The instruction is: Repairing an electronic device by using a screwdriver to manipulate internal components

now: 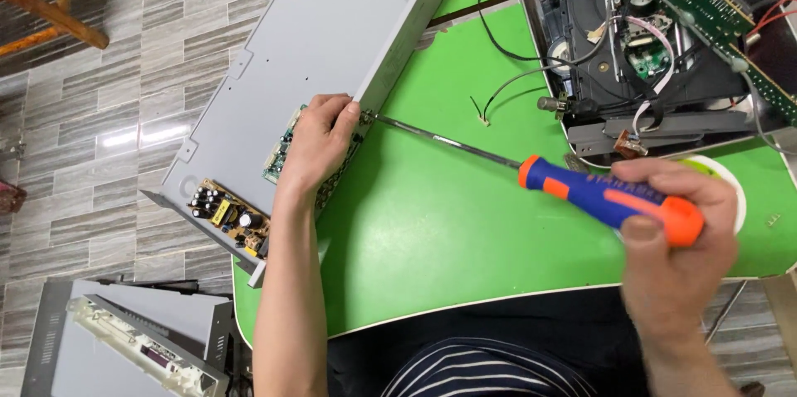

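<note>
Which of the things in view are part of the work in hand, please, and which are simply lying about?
In use:
left hand steadying the grey metal chassis
right hand gripping the blue and orange screwdriver, tip at the chassis edge
green circuit board under the left hand

Lying about:
opened disc player with loose wires
grey casing on the floor
green table

A single head-worn camera looks steeply down, close over the green worktop [465, 231], whose near edge meets the wearer's lap at the bottom; both hands fall within frame, tiled floor [108, 131] fills the left side, and no second view exists
</note>
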